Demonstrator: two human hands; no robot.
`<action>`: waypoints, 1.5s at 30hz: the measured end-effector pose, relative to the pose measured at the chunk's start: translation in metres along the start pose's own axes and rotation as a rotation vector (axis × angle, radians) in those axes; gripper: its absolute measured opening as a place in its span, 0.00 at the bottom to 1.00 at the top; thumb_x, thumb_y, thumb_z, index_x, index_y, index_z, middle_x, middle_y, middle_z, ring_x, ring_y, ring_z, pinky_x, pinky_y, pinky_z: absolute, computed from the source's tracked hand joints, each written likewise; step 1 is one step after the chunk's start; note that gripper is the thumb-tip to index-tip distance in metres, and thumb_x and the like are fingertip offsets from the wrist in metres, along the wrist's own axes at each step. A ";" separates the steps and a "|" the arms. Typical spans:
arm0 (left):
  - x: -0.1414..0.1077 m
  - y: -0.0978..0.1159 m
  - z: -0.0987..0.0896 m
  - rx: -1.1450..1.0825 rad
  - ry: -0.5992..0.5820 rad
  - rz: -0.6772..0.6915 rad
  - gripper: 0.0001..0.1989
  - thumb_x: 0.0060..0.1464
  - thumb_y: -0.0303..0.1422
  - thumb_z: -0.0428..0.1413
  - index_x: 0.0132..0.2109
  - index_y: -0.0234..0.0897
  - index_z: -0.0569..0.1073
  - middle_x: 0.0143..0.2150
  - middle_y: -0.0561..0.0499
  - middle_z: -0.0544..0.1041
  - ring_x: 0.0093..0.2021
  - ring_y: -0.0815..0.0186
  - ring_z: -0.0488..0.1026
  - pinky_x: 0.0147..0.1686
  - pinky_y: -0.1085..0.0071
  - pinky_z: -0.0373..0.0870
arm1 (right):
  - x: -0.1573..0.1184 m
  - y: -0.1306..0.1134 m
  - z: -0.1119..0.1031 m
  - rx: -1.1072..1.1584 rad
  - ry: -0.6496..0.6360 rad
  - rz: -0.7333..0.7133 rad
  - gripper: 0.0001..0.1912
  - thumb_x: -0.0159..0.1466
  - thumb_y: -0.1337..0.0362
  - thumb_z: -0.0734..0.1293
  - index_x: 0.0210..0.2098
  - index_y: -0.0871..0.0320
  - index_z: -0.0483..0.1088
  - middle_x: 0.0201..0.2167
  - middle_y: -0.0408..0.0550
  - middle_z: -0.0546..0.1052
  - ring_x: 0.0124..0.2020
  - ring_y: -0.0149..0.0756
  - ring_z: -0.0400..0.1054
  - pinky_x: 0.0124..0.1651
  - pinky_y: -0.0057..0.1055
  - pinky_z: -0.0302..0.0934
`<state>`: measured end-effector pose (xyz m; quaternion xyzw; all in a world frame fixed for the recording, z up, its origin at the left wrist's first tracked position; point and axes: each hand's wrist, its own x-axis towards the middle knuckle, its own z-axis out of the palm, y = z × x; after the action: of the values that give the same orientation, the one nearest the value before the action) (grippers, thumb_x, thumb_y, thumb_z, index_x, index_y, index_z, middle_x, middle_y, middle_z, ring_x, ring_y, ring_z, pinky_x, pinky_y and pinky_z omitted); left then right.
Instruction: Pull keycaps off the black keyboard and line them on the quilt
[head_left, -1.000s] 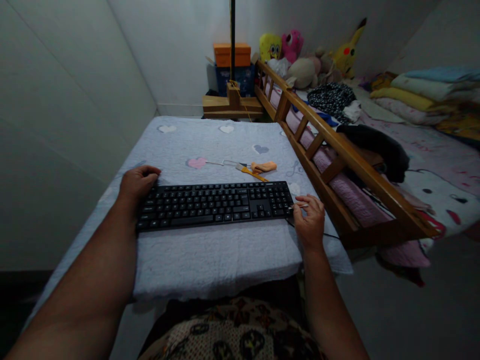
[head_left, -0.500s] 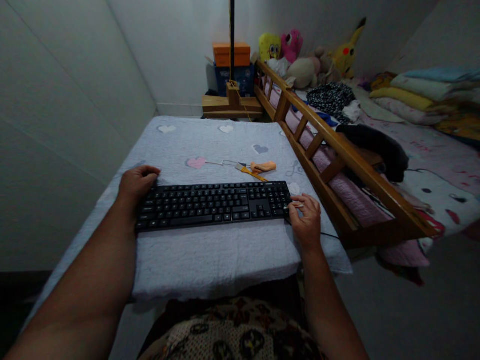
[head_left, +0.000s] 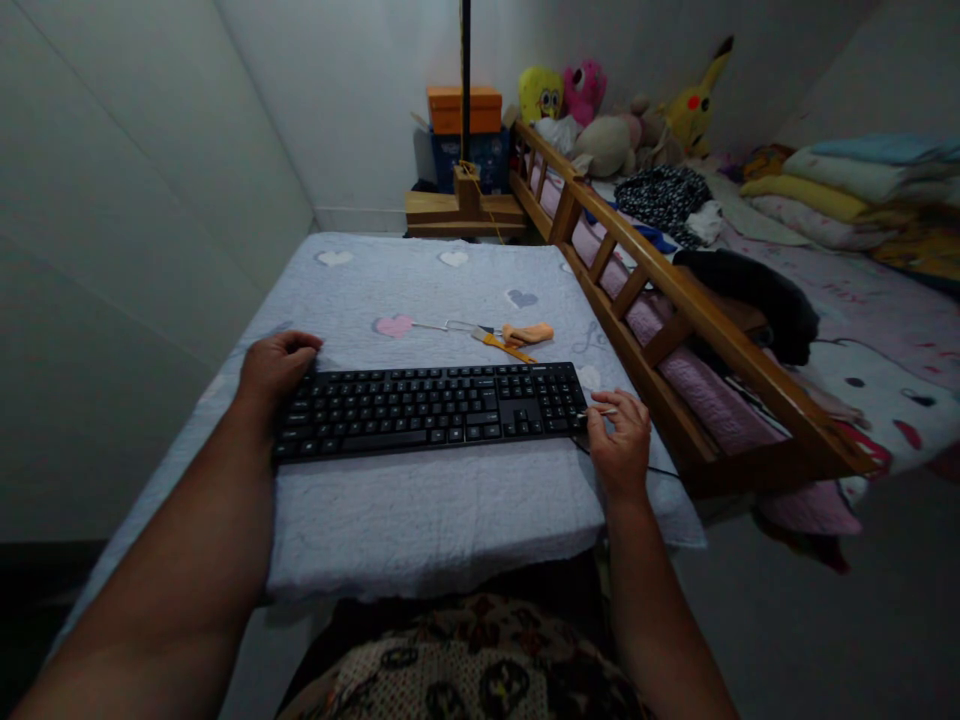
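A black keyboard (head_left: pixel 405 408) lies flat across the table in front of me. My left hand (head_left: pixel 276 368) grips its left end, the fingers partly hidden. Between the thumb and fingers of my right hand (head_left: pixel 621 430) is a thin white stick that looks like a cotton swab (head_left: pixel 598 412). Its tip points left at the number keys by the keyboard's right edge. Behind the keyboard lie a yellow-handled brush (head_left: pixel 504 346), a folded orange cloth (head_left: pixel 528 333) and a thin wire tool (head_left: pixel 459 324).
A pale cloth with hearts covers the table (head_left: pixel 405 285). Along its right side runs a wooden bed rail (head_left: pixel 652 280), with bedding and plush toys beyond. A wooden stand (head_left: pixel 466 208) and an orange box (head_left: pixel 465 110) are behind the table. A black cable (head_left: pixel 663 472) trails at right.
My right hand has shifted slightly to the right with the cotton swab, away from the number keys. My left hand and the keyboard stay almost where they were.
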<state>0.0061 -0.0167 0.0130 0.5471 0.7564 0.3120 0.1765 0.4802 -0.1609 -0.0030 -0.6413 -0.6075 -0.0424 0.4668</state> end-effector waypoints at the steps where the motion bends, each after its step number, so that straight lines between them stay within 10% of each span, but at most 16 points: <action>1: 0.000 0.000 0.000 -0.001 -0.002 0.000 0.22 0.40 0.38 0.54 0.42 0.35 0.80 0.39 0.48 0.80 0.38 0.59 0.73 0.49 0.60 0.71 | 0.000 0.000 0.000 -0.001 0.002 0.003 0.08 0.63 0.65 0.65 0.29 0.54 0.74 0.40 0.50 0.80 0.54 0.49 0.67 0.62 0.55 0.57; 45: 0.004 -0.003 0.002 -0.005 0.011 -0.017 0.21 0.40 0.38 0.54 0.42 0.35 0.80 0.36 0.50 0.80 0.34 0.62 0.71 0.49 0.60 0.71 | -0.005 -0.002 -0.008 -0.005 -0.002 -0.003 0.09 0.62 0.65 0.64 0.26 0.54 0.72 0.40 0.50 0.81 0.55 0.50 0.67 0.62 0.55 0.57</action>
<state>0.0034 -0.0134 0.0097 0.5385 0.7612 0.3154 0.1762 0.4816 -0.1699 -0.0003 -0.6416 -0.6089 -0.0439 0.4644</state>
